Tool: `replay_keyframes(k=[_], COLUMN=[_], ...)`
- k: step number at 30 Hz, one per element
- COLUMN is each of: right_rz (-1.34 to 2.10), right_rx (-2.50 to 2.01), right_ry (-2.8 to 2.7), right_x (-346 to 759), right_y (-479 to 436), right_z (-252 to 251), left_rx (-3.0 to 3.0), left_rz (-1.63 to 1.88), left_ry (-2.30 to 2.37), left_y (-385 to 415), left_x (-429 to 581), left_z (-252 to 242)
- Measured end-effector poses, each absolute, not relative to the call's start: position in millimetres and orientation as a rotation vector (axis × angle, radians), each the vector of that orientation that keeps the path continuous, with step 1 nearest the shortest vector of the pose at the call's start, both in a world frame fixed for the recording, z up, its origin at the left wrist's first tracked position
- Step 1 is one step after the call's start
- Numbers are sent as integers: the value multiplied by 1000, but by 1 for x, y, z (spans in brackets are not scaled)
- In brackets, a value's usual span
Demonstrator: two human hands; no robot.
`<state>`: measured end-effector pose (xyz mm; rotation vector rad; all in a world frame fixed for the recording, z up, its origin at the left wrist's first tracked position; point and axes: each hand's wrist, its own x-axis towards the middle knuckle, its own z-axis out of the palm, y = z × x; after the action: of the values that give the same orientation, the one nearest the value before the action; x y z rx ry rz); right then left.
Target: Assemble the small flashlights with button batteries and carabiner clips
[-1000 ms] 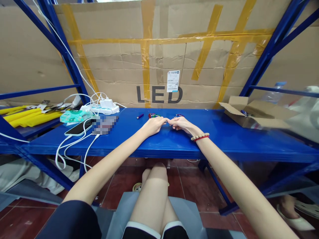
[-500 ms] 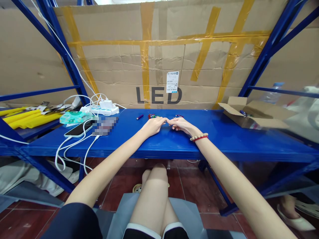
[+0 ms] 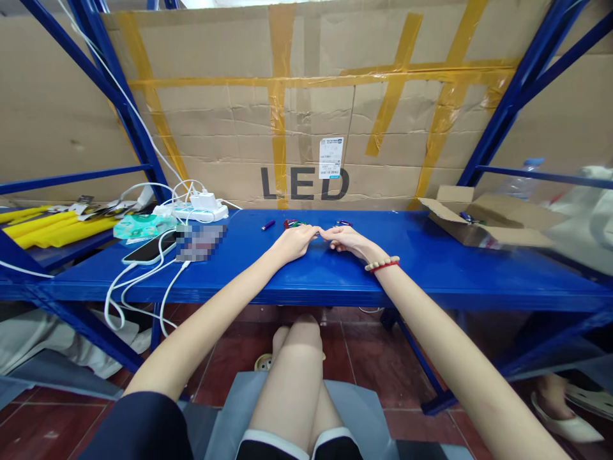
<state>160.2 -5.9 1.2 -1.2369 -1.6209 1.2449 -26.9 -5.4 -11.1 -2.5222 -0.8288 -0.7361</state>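
My left hand (image 3: 297,243) rests low over the blue tabletop (image 3: 316,275), its fingers curled and pointing right. My right hand (image 3: 349,237), with a beaded bracelet (image 3: 382,264) and a red cord at the wrist, meets it fingertip to fingertip. Both are closed in a pinch; whatever may lie between the fingers is too small or hidden to make out. Just behind the hands lie small shiny red and green pieces (image 3: 293,223), partly covered by the left hand. A short blue-purple stick-like piece (image 3: 268,225) is to their left, and another blue-purple piece (image 3: 343,223) sits behind my right hand.
At the right stands an open cardboard box (image 3: 479,233) with small pieces inside. Left are a phone (image 3: 152,248), white cables, a green-white packet (image 3: 143,226) and a power strip (image 3: 205,209). A large cardboard sheet (image 3: 230,128) backs the table between blue posts.
Both hands keep the same pose and place, with fingertips together. The view has shifted very slightly; nothing on the table has visibly moved.
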Motion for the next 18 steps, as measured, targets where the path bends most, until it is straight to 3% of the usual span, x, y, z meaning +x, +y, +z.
replay_keyframes(k=[18], right_rz=[984], right_rx=[-1119], right_ry=[-1670], right_x=[157], right_y=[-8], right_z=[5], left_rx=[-2474], left_rz=[-757], left_ry=[-1025], left_y=[-7], left_x=[-21], left_z=[-8])
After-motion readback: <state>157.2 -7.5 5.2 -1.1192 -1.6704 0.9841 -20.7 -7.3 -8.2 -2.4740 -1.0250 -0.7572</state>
